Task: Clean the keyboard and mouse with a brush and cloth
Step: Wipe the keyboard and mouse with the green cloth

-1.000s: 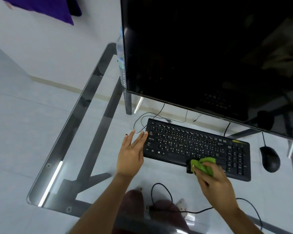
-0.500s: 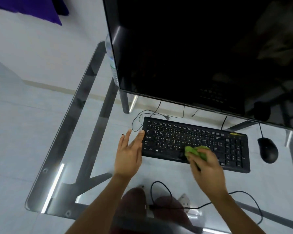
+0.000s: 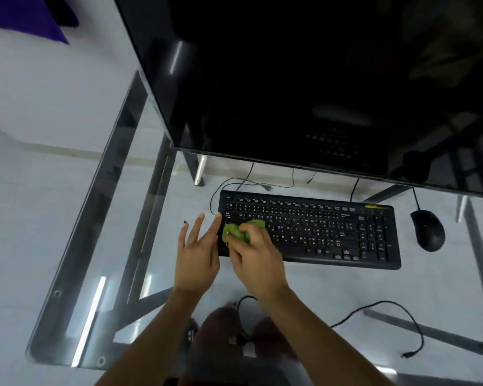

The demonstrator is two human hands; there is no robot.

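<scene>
Glass desk (image 3: 67, 288) is carrying everything we are working on. Nearest to us, we are keeping our left hand (image 3: 197, 257) flat with the fingers straight and spread apart, fingertips touching the left end of the keyboard (image 3: 313, 229) to steady it. Just beside it, we are gripping the green cloth (image 3: 239, 231) in our right hand (image 3: 255, 260), fingers curled tightly around the bunched fabric, and pressing it onto the keys at the left end.

Caution: we judge that hard pressure could drag the board across the smooth glass, or snag a keycap in the bunched fabric.

Farther right, the keyboard is lying with its long axis left to right, its key rows facing us. Beyond its right end, well apart from both hands, the mouse (image 3: 427, 230) is sitting untouched, pointing toward the monitor (image 3: 304, 79).
</scene>
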